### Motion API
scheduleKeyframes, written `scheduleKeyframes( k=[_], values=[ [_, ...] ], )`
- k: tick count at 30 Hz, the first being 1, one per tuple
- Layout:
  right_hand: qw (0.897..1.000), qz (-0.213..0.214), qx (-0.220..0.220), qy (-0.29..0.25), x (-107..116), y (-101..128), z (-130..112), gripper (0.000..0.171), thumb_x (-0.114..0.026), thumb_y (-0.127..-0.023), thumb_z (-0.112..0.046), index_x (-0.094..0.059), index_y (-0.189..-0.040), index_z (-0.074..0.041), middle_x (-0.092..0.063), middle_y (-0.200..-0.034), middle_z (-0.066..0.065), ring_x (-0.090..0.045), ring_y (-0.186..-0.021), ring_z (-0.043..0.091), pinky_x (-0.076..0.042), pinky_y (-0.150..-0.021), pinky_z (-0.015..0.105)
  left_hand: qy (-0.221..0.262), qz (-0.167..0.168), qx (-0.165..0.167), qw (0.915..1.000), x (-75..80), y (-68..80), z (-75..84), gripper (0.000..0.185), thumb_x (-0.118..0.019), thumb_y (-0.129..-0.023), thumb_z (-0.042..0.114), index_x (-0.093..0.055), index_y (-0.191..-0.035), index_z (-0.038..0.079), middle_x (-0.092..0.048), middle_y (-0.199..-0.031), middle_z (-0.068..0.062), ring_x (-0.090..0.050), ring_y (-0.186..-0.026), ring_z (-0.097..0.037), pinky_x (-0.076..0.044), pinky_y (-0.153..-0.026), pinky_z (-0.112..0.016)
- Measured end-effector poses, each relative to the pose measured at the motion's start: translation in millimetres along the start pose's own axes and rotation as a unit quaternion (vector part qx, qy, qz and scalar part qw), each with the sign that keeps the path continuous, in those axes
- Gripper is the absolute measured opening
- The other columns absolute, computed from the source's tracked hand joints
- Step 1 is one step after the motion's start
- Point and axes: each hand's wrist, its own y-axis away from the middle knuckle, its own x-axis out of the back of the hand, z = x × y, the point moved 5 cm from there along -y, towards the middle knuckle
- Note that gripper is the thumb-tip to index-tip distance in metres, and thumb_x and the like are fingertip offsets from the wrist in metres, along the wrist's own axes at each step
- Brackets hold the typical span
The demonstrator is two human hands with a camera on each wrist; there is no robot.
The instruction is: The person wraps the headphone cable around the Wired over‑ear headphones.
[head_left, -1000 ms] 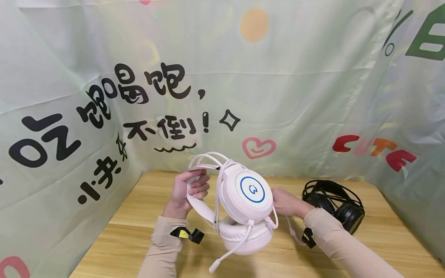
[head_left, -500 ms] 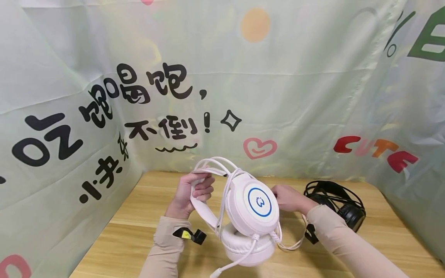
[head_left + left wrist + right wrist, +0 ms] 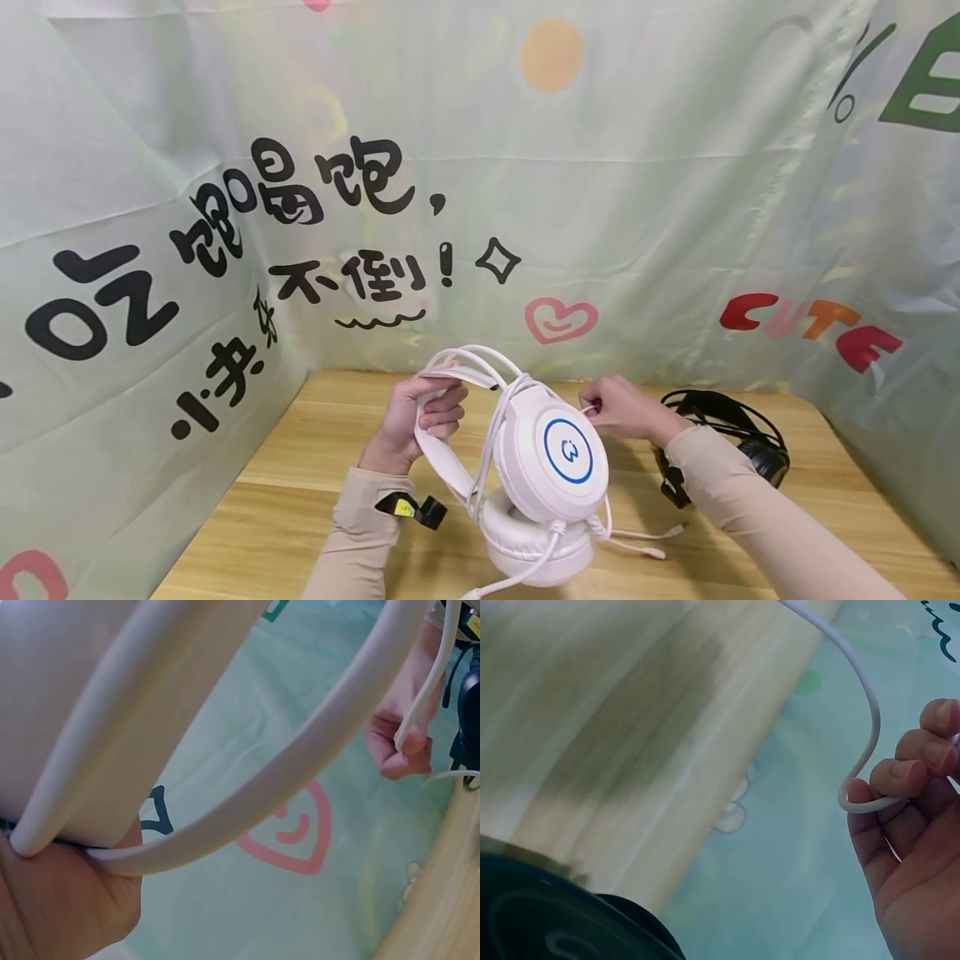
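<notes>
A white headset with a blue ring on its ear cup stands over the wooden table, its lower cup resting on the wood. My left hand grips the white headband near its top. My right hand pinches the headset's thin white cable between curled fingers, just right of the upper cup. The cable's loose end lies on the table by the lower cup. The microphone boom runs down out of the head view.
A black headset lies on the table behind my right forearm; its dark cup fills the lower left of the right wrist view. A printed green cloth backdrop walls the table at the back and both sides.
My right hand has risen from behind the ear cup to its upper right, pulling the cable up. The headset has shifted slightly right and down. The left hand keeps its grip.
</notes>
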Motion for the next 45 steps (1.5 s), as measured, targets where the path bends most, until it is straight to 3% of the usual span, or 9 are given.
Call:
scheduleKeyframes(
  k=[15, 26, 36, 42, 45],
  values=[
    [1.000, -0.005, -0.008, -0.002, 21.0, -5.3, -6.8, 0.051, -0.085, -0.091, -0.038, -0.045, -0.064, -0.022, -0.035, -0.058, -0.014, -0.033, -0.055, 0.000, -0.035, -0.061, 0.019, -0.014, -0.003, 0.013, 0.9998, 2.0, -1.5, -4.1, 0.036, -0.027, -0.109, 0.005, -0.058, -0.099, 0.018, -0.015, -0.064, 0.003, -0.009, -0.045, -0.008, -0.011, -0.041, -0.017],
    [1.000, -0.012, 0.003, -0.013, 33.0, -8.5, -10.6, 0.053, -0.086, -0.089, -0.043, -0.044, -0.065, -0.020, -0.032, -0.060, -0.013, -0.030, -0.057, 0.001, -0.034, -0.059, 0.020, -0.035, -0.004, 0.017, 0.9992, 2.6, -1.2, -6.7, 0.028, -0.033, -0.109, 0.006, -0.054, -0.096, 0.018, -0.016, -0.065, 0.003, -0.010, -0.046, -0.008, -0.010, -0.040, -0.017],
    [1.000, 0.003, -0.019, 0.024, 46.3, -8.6, -9.8, 0.062, -0.087, -0.080, -0.063, -0.043, -0.063, -0.022, -0.032, -0.057, -0.013, -0.030, -0.055, 0.002, -0.032, -0.057, 0.020, -0.064, -0.006, 0.031, 0.9975, 3.6, -1.8, -8.2, 0.024, -0.036, -0.108, 0.008, -0.048, -0.089, 0.017, -0.018, -0.065, 0.002, -0.011, -0.045, -0.008, -0.011, -0.039, -0.018],
    [0.999, 0.010, -0.017, 0.029, 56.4, -7.8, -11.7, 0.061, -0.090, -0.080, -0.057, -0.043, -0.063, -0.022, -0.033, -0.057, -0.013, -0.029, -0.054, 0.002, -0.031, -0.055, 0.020, -0.086, -0.004, 0.038, 0.9956, 4.3, 0.3, -9.5, 0.027, -0.036, -0.106, 0.005, -0.057, -0.097, 0.019, -0.020, -0.065, 0.002, -0.011, -0.045, -0.010, -0.009, -0.040, -0.021],
    [1.000, 0.010, -0.013, 0.017, 60.8, -8.1, -13.0, 0.058, -0.091, -0.081, -0.052, -0.044, -0.063, -0.022, -0.034, -0.057, -0.013, -0.028, -0.054, 0.002, -0.032, -0.056, 0.020, -0.106, 0.015, 0.044, 0.9933, 5.4, 1.0, -10.1, 0.025, -0.038, -0.105, 0.006, -0.057, -0.096, 0.020, -0.020, -0.064, 0.002, -0.010, -0.046, -0.011, -0.009, -0.040, -0.021]
  ],
)
